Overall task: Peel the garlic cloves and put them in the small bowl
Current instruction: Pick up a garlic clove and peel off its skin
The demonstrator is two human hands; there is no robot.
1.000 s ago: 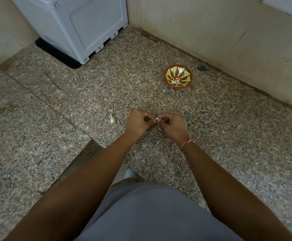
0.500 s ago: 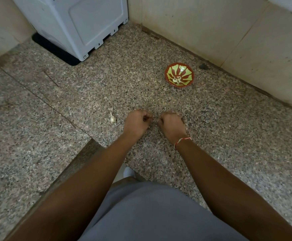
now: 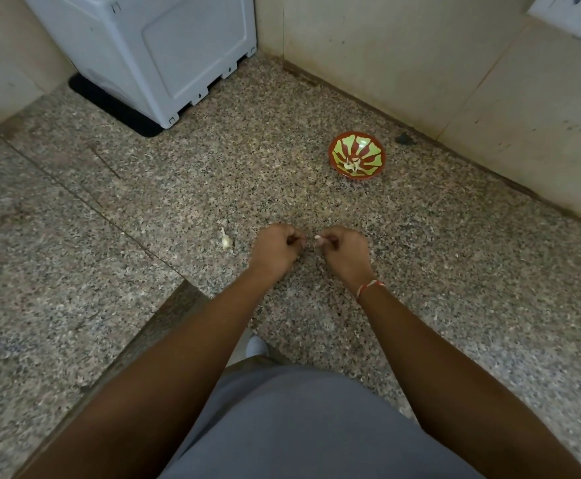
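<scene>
the speckled granite counter [image 3: 455, 288] fills most of the view and meets a beige wall [image 3: 403, 57] at the back and on the right. in the far left corner stands a big white appliance [image 3: 151, 53], on a black mat [image 3: 109, 105].

near the bottom a grey garment [image 3: 299, 423] covers the person's body, and 2 bare forearms reach forward from it over the counter. the right wrist carries a red and white thread bracelet [image 3: 368, 288].

the left hand [image 3: 275, 247] is curled, with the fingertips closed together near the thumb; if it pinches a piece of skin or nothing, i cannot tell. the right hand [image 3: 344, 247] is just beside it, a small gap between them, and it pinches a pale garlic clove [image 3: 319, 240] at the fingertips. the tip of the clove sticks out toward the left hand. both hands are over the counter in the middle of the view.

the small bowl [image 3: 356, 155], red with yellow-green stripes, sits on the counter well behind the right hand, near the back wall. some pale pieces lie at its bottom. a small dark spot [image 3: 404, 139] is on the counter just to the right of the bowl.

1 more pale garlic piece [image 3: 226, 239] lies on the counter, near the left hand on its left side.
</scene>
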